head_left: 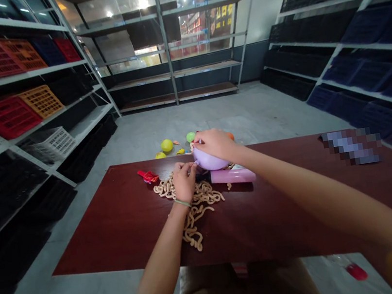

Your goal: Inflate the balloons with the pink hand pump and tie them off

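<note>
My right hand (215,144) grips a lilac plastic bowl (211,160) from above, and the bowl is tilted on the dark red tabletop (114,238). The fingertips of my left hand (184,182) pinch at the bowl's near rim. A tangled beige cord (193,206) lies in a heap under my left wrist. Behind the bowl lies a pink bottle with a black end (232,176). A small red toy (148,176) sits left of the heap. Past the far table edge, a yellow ball (167,145) and a green ball (190,137) lie on the floor.
Metal shelves (166,48) stand ahead and on both sides, with red, orange and white crates (3,104) at left and dark blue crates (373,76) at right. A pixelated object (350,147) lies on the table's right. A red item (356,271) lies on the floor.
</note>
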Demonstrator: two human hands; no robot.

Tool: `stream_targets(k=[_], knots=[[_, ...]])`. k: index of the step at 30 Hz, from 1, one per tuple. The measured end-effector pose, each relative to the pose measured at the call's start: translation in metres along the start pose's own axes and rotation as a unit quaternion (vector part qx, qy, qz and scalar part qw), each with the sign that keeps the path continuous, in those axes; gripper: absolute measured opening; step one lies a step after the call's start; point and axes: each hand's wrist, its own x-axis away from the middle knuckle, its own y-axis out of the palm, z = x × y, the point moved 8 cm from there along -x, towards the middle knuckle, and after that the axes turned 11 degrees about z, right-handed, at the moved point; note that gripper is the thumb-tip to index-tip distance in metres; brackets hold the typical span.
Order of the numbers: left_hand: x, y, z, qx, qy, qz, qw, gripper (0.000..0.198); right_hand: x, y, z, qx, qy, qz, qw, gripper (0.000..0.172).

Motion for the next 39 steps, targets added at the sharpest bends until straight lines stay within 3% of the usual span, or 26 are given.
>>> stream_targets(k=[3,9,13,19,23,29,31,39], knots=[[-0.003,-0.01,0.005,-0.003,0.037,0.056,0.998,0.019,0.012,0.003,0.007,-0.021,-0.002,0.008,1.0,0.018],[-0.006,-0.006,0.001,0.048,0.014,0.029,0.998,0.021,0.02,-0.007,0.004,-0.061,0.013,0.029,0.998,0.017],[-0.007,-0.004,-0.013,0.078,-0.067,0.02,0.994,0.022,0.028,-0.004,0.005,-0.078,0.038,0.02,0.996,0.017],[0.001,0.012,-0.039,0.214,-0.237,-0.015,0.948,0.031,0.052,0.034,0.031,-0.177,0.119,0.012,0.977,0.015],[-0.001,0.008,-0.034,0.219,-0.229,-0.008,0.949,0.033,0.067,0.07,0.05,-0.315,0.228,0.053,0.92,0.014],[-0.009,-0.006,-0.021,0.122,-0.163,-0.007,0.979,0.031,0.074,0.122,0.048,-0.537,0.348,0.11,0.761,0.015],[-0.009,-0.008,-0.022,0.105,-0.157,-0.005,0.982,0.03,0.07,0.133,0.043,-0.565,0.358,0.118,0.734,0.018],[-0.011,-0.01,-0.024,0.042,-0.123,-0.011,0.991,0.027,0.055,0.147,0.046,-0.473,0.37,0.166,0.782,0.018]])
